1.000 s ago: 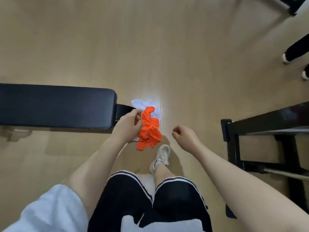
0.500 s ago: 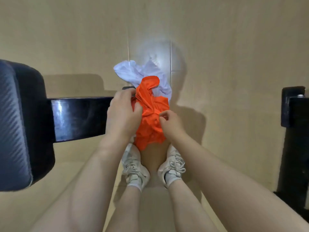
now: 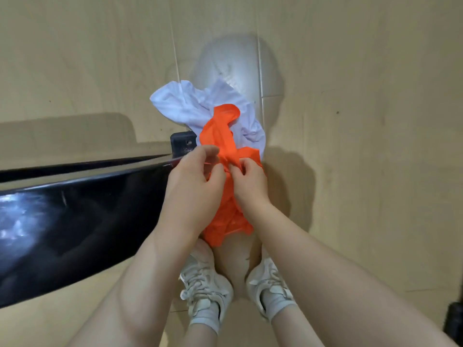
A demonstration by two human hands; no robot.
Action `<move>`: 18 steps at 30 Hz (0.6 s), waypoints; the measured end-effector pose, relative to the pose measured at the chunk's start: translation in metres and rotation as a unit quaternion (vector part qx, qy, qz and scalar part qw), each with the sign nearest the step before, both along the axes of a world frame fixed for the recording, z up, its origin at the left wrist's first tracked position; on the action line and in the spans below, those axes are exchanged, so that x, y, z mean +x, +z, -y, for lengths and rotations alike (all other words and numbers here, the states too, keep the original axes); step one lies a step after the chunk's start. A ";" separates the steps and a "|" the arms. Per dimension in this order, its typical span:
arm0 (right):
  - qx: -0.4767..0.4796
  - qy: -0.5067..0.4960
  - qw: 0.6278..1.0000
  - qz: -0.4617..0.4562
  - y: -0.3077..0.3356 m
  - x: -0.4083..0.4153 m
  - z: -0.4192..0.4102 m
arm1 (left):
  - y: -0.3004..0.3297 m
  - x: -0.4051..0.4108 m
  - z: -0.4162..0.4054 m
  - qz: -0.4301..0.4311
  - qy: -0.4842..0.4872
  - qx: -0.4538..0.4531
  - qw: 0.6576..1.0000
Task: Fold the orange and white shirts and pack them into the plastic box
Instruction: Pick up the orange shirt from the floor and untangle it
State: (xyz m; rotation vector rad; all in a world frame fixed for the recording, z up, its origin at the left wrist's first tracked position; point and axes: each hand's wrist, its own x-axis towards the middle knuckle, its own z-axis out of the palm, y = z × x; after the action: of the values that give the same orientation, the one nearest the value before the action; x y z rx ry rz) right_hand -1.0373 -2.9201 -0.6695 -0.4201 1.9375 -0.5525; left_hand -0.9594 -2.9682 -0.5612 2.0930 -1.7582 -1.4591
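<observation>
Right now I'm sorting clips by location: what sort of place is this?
Probably an indoor room with exercise gear, perhaps a home gym. Cues: pale wood-look floor, a glossy black bench-like frame at left, and the orange shirt and white shirt heaped on the floor.

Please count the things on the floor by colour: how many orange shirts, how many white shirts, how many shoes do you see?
Orange shirts: 1, the orange shirt, gripped by the left hand and the right hand.
White shirts: 1, the white shirt, crumpled partly under the orange one.
Pale shoes: 2, the left shoe and the right shoe.
Total: 4.
</observation>
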 end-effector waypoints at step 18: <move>-0.225 0.245 0.942 -0.040 0.540 -0.089 -0.029 | 0.384 0.007 0.006 -0.130 -0.362 -0.095 0.918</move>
State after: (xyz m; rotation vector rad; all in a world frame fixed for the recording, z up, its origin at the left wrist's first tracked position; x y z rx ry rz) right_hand -1.1263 -2.8907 -0.1298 -1.1943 1.6797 -0.6480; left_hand -0.9524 -2.9739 -0.1771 1.1149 -2.5560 -1.5015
